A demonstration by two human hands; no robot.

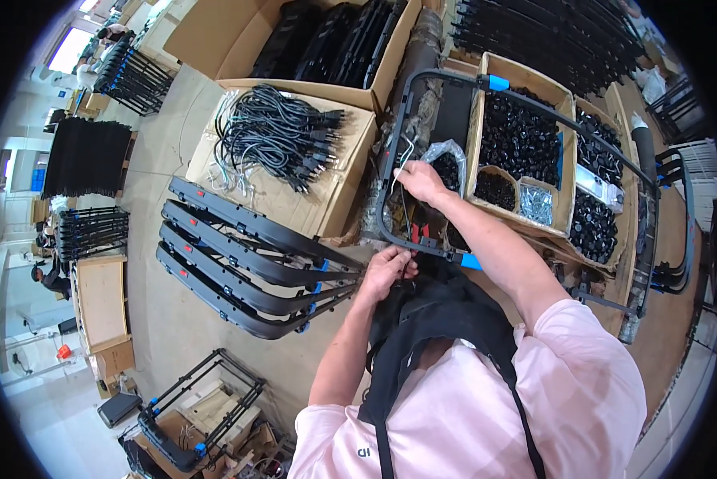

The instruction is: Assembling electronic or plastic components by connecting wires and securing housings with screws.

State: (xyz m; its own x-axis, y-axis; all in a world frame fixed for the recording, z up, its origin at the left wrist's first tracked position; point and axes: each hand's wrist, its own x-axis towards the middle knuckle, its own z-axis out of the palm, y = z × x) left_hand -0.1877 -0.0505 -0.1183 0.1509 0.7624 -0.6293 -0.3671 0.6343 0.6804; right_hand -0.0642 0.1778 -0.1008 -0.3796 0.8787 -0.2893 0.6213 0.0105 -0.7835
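Note:
A black tubular frame (pixel 389 172) with blue sleeves (pixel 498 83) on its ends lies across the bench in front of me. My right hand (pixel 424 182) reaches over the frame's left side, its fingers pinched on a thin white wire (pixel 407 152) that runs along the tube. At the frame's near left corner is my left hand (pixel 386 271). Its thumb and fingers are closed together, and whatever they hold is too small to make out. Between the hands, inside the frame, lies a tool with red handles (pixel 415 233).
Wooden bins of black plastic parts (pixel 522 136) and screws (pixel 536 205) stand at the right. A clear bag (pixel 448 152) sits near my right hand. Power cords (pixel 278 136) lie on a carton at the left, above several stacked curved black frames (pixel 250 263). Behind stands an open carton (pixel 310 89).

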